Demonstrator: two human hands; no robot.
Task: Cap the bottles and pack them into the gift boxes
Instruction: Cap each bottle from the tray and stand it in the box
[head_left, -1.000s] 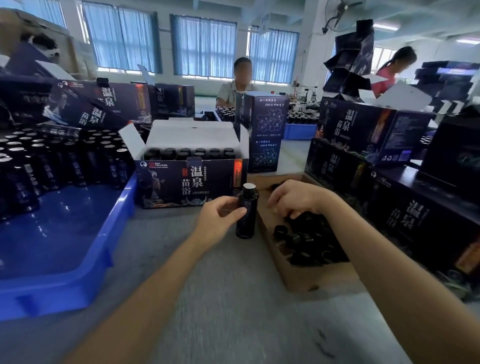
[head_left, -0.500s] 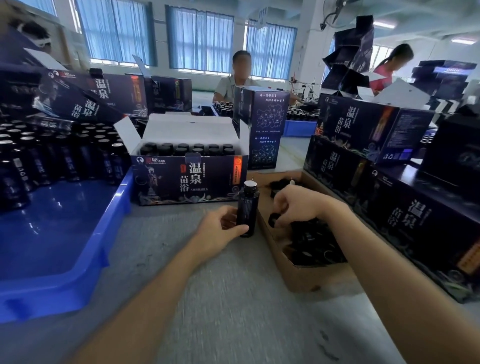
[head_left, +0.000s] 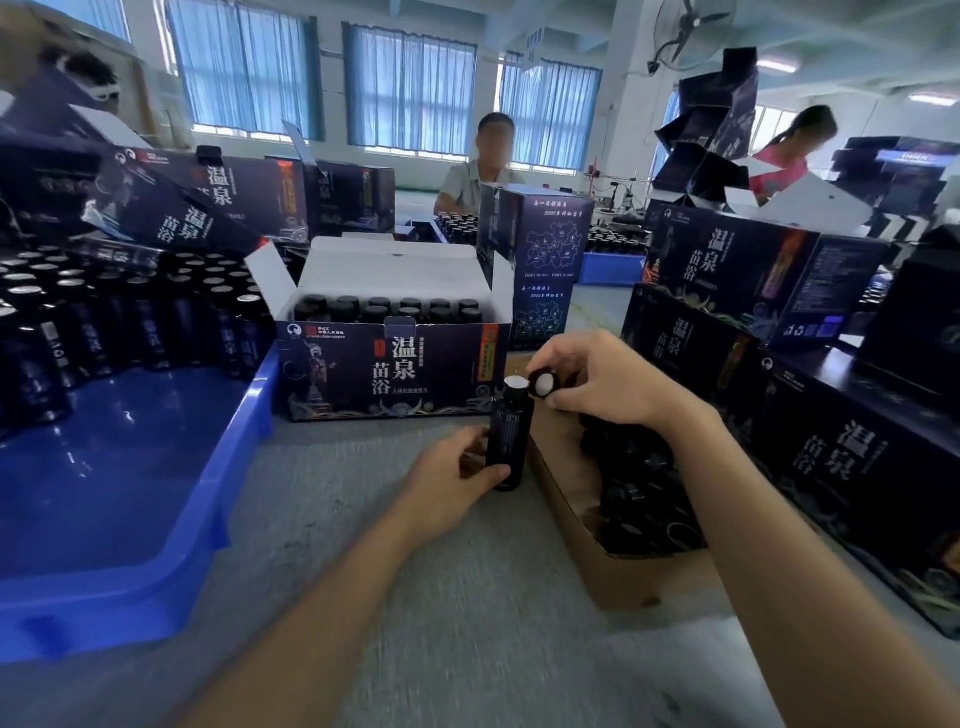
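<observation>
Head view: L hand (head_left: 451, 480) grips bottle (head_left: 508, 434); R hand (head_left: 602, 376) pinches cap (head_left: 544, 383).

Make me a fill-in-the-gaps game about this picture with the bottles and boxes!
The left hand holds a dark ____ upright on the table. The right hand pinches a small black ____ near its top. The big plastic tray is ____. The nearest gift box has its top ____.
Missing words: bottle; cap; blue; open.
</observation>
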